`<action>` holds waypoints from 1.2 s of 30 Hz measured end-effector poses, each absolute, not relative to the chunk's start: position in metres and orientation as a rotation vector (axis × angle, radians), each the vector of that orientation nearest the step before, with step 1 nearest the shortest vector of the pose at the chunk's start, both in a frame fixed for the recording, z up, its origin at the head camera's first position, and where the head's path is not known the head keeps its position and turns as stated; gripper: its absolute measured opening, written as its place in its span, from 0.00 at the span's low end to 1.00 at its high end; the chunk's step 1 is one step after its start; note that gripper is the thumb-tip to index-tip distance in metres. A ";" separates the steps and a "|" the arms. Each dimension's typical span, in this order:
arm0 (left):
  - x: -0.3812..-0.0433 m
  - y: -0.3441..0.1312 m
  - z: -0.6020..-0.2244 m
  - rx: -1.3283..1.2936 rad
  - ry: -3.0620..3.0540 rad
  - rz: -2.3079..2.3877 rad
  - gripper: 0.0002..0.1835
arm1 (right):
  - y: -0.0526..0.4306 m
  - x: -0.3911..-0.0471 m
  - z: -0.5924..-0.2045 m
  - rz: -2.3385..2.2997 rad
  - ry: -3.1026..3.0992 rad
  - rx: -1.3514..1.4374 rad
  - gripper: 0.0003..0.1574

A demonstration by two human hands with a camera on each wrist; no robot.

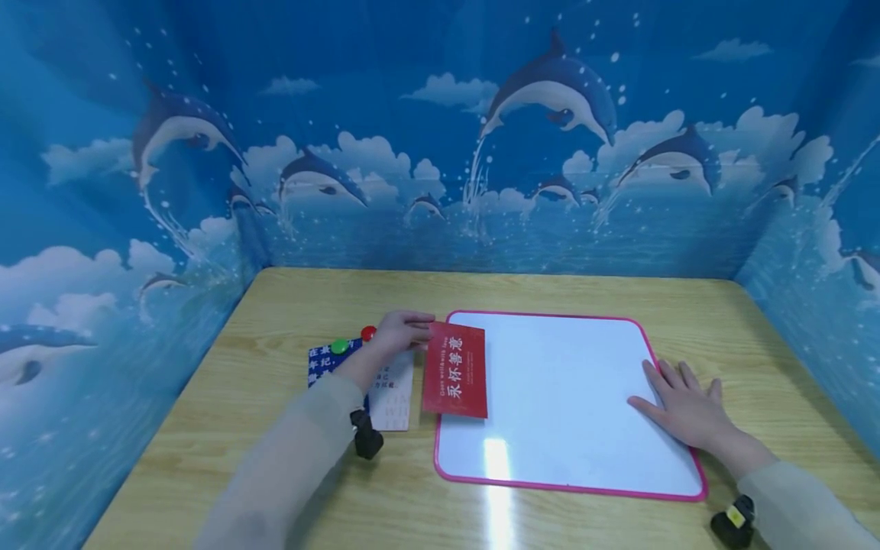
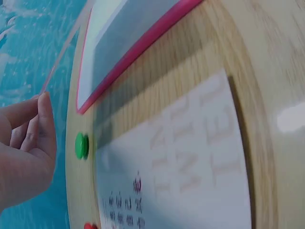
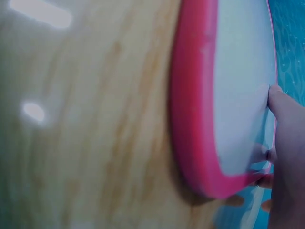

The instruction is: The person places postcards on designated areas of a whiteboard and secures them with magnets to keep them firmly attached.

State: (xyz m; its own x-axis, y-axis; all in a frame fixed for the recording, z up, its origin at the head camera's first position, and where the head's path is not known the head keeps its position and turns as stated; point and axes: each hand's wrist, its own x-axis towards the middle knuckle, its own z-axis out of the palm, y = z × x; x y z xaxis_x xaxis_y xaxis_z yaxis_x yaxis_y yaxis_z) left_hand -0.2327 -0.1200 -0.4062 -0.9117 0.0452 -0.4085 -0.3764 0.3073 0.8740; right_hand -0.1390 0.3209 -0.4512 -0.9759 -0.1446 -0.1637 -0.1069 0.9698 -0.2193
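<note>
Between thumb and fingers my left hand (image 1: 400,333) pinches the top left corner of a red card (image 1: 455,370) with white Chinese lettering. The card is raised over the left side of a whiteboard (image 1: 550,397) with a pink rim, seen nearly edge-on in the left wrist view. Fingers spread, my right hand (image 1: 687,405) rests on the board's right edge, the thumb on the white surface. Beneath my left forearm lie a white printed card (image 1: 393,397) and a dark blue card (image 1: 323,363), both partly covered.
A green round magnet-like button (image 1: 340,346) and a red one (image 1: 368,333) lie near the top of the two cards. The wooden table (image 1: 227,412) is bounded by blue dolphin-print curtains (image 1: 426,153) at the back and sides. Light glares off the board's lower edge.
</note>
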 end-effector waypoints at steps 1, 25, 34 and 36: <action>-0.233 -0.117 -0.408 -0.289 2.221 1.635 0.21 | 0.321 -0.139 -0.451 -0.315 2.936 -0.188 0.54; -0.226 -0.066 -0.425 -0.244 2.320 1.517 0.17 | 0.319 -0.137 -0.447 -0.331 2.930 -0.193 0.55; -0.224 -0.072 -0.416 -0.148 2.448 1.354 0.15 | 0.320 -0.140 -0.447 -0.314 2.927 -0.209 0.55; -0.224 -0.074 -0.415 -0.117 2.510 1.281 0.15 | 0.318 -0.141 -0.444 -0.299 2.933 -0.219 0.55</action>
State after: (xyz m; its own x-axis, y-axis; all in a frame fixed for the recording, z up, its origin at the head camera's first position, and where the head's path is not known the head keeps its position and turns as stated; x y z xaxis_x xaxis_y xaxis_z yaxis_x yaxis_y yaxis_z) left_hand -0.2235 -0.0739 -0.4146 -0.9454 0.0712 -0.3179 -0.2157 0.5947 0.7745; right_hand -0.1408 0.3178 -0.4441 -0.9720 -0.1646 -0.1679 -0.1274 0.9688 -0.2126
